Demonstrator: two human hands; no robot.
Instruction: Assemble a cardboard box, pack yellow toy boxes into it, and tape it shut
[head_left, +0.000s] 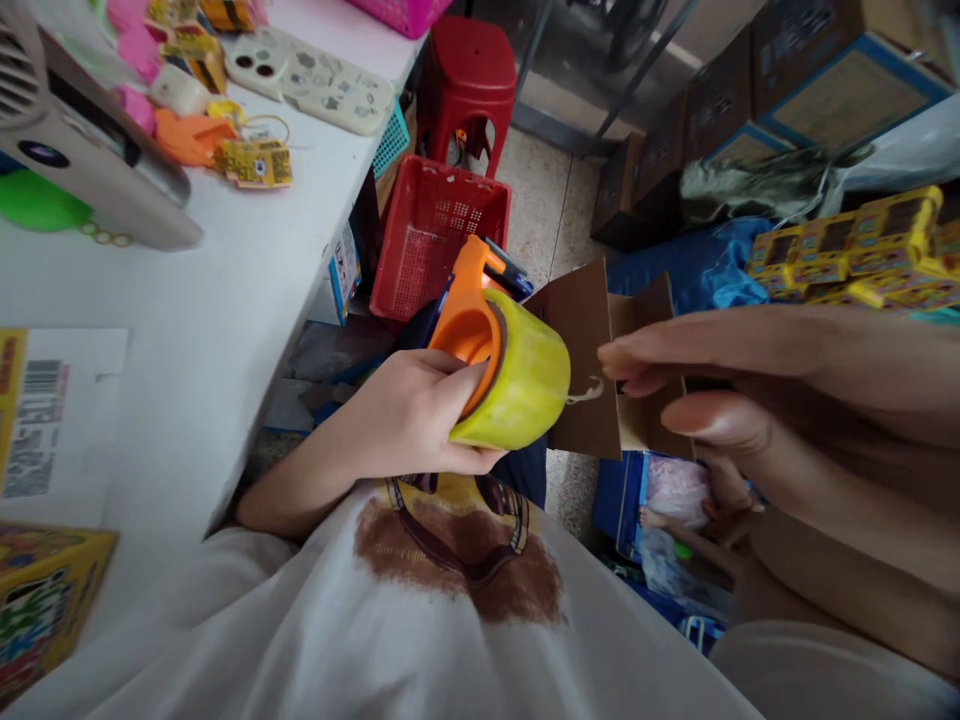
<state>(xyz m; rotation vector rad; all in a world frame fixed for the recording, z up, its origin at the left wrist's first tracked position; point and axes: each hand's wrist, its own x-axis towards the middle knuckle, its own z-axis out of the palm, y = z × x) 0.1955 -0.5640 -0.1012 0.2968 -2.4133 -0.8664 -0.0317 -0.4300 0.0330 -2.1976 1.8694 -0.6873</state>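
Observation:
My left hand (420, 415) is wrapped around an orange tape dispenser (471, 275) carrying a wide roll of yellow tape (525, 375). Its thumb presses inside the dispenser's round core. My right hand (757, 390) reaches in from the right, close to the camera, with thumb and fingers apart and nothing visible between them. A small pale curled strip (586, 392) lies between the roll and my right fingertips. Behind it is an open cardboard box (581, 330), flaps spread, partly hidden by my right hand and the roll.
At left, a white table (217, 310) bears a phone case (315, 80), a grey handheld device (97, 140) and small toys. Beyond are a red basket (442, 230) and red stool (469, 70). Yellow packages (855, 245) lie right; another person's hand (727, 490) shows below.

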